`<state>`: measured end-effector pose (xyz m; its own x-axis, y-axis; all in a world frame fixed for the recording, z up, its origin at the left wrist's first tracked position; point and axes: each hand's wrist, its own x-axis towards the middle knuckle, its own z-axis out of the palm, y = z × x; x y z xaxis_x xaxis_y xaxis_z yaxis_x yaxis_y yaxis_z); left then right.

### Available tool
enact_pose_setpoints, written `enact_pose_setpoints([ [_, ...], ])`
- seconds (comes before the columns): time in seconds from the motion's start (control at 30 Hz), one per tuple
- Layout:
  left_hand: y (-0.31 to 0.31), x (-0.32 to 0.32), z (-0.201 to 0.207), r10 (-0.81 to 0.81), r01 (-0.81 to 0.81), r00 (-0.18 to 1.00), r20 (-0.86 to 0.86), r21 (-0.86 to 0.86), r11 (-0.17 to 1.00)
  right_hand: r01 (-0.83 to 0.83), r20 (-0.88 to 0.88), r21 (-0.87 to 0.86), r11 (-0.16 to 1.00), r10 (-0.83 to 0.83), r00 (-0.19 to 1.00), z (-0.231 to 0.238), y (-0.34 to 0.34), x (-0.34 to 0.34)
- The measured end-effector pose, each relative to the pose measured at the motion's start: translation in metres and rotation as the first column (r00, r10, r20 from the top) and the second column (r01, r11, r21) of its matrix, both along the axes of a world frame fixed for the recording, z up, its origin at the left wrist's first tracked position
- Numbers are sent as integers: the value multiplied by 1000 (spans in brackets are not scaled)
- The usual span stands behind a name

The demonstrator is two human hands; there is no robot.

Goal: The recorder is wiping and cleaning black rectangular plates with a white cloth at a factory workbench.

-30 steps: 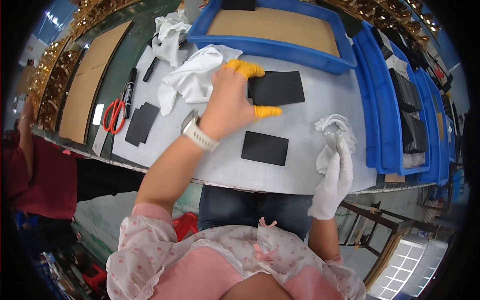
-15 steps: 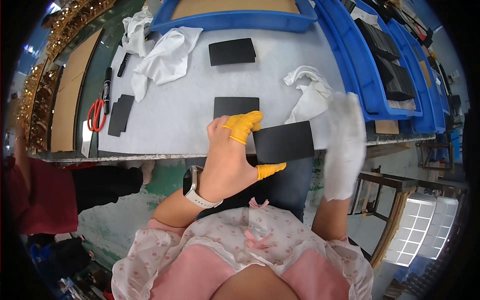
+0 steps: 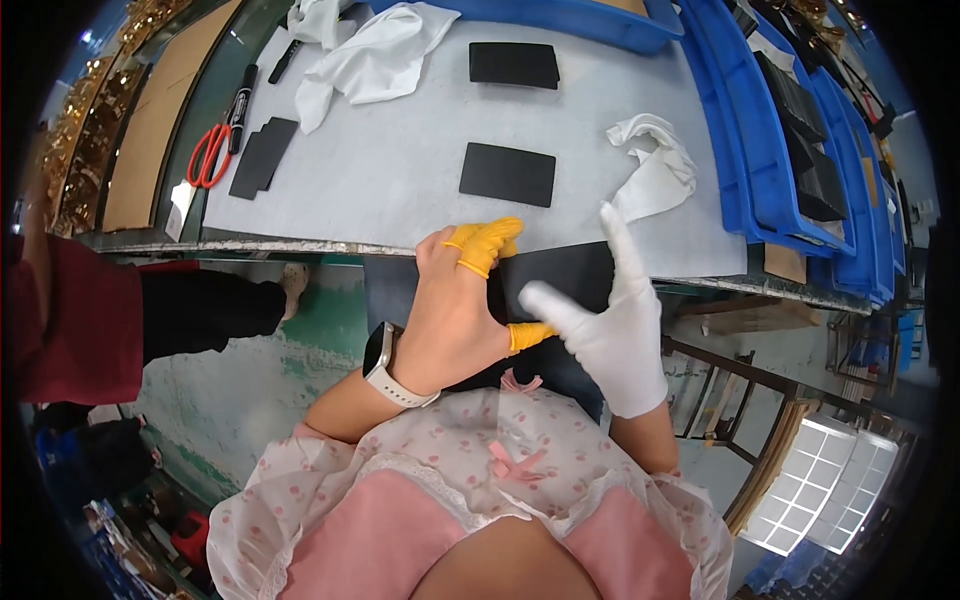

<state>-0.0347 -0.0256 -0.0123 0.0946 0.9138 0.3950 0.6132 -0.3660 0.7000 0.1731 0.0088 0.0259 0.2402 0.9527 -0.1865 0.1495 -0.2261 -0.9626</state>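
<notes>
My left hand (image 3: 440, 320), with yellow finger cots on thumb and fingertips, grips a thin black rectangular plate (image 3: 570, 268) by its left end, at the table's front edge. My right hand (image 3: 622, 345) wears a white glove. Its thumb and index finger are spread apart at the plate's right side, the thumb overlapping the plate in view; contact cannot be made out. Beyond them a single black plate (image 3: 508, 175) lies flat on the pale table sheet (image 3: 400, 170). Farther back sits a small stack of black plates (image 3: 513, 65).
White cloths (image 3: 375, 60) lie at the back left, and another white cloth (image 3: 655, 170) at the right. Red-handled scissors (image 3: 208, 158), a black marker (image 3: 241, 105) and dark pieces (image 3: 263, 158) rest at left. Blue trays (image 3: 735, 150) with black plates line the right. A person (image 3: 85, 320) stands far left.
My gloved right hand has come in from the right to the held plate, thumb and index finger spread. The view has tilted, so the table sits higher. My left hand keeps its grip.
</notes>
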Motion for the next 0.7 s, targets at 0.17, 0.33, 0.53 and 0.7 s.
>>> enact_pose_setpoints([
  [0.17,-10,-8,-4,56,-55,998,31,-27,998,134,14,212,968,-140,990,-19,8,20],
  [0.33,-9,-9,-6,62,-61,997,36,-27,998,-16,104,252,968,-10,995,-13,-17,0],
  [0.53,-12,-11,-2,121,-122,992,-21,-32,992,-482,806,485,730,-159,569,-5,-22,-11],
  [0.7,-15,-6,-6,131,-138,985,108,59,989,-741,838,517,429,-80,539,-36,-5,-12],
])
